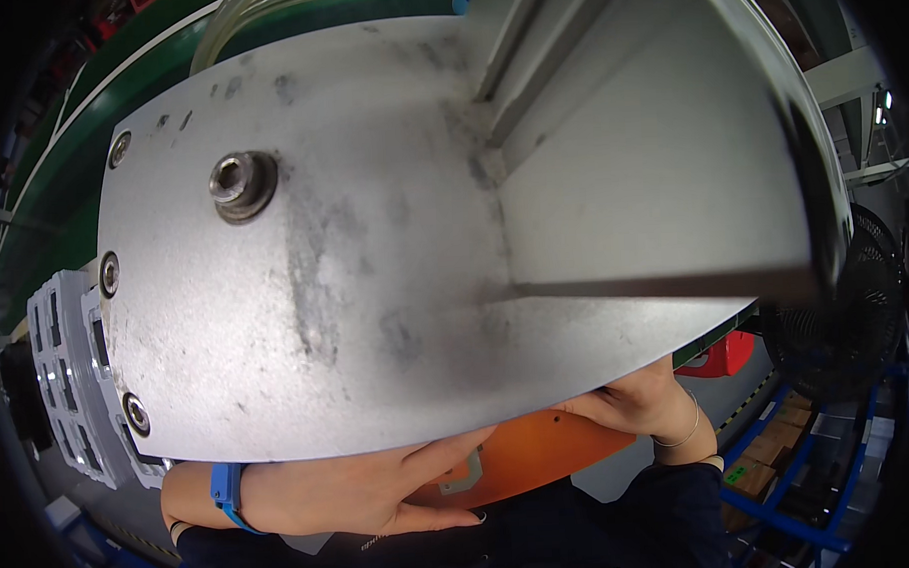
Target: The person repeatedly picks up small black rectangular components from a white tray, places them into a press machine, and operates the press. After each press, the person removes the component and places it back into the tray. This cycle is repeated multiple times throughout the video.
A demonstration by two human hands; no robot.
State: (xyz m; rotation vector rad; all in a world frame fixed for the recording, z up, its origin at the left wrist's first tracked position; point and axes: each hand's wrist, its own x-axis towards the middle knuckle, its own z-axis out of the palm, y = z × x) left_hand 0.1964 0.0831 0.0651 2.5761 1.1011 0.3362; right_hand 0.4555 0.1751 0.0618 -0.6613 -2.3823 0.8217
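Observation:
A large grey metal plate (393,246) with an upright metal bracket (661,167) fills the view above my hands and hides part of them. Beneath its near edge lies an orange board (550,446) with a small pale piece (463,474) on it. My left hand (372,490), a blue strap (225,489) at its wrist, rests at the board's left end; thumb and forefinger are stretched apart around the pale piece, other fingertips hidden. At the board's right end my right hand (641,400) is curled, thumb against the board, fingertips covered by the plate.
Socket-head bolts (239,183) stand on the plate. Stacked white trays (67,373) are at the left, over a green surface (47,223). To the right are a black fan (844,315), a red container (722,357) and a blue rack (799,532) holding boxes.

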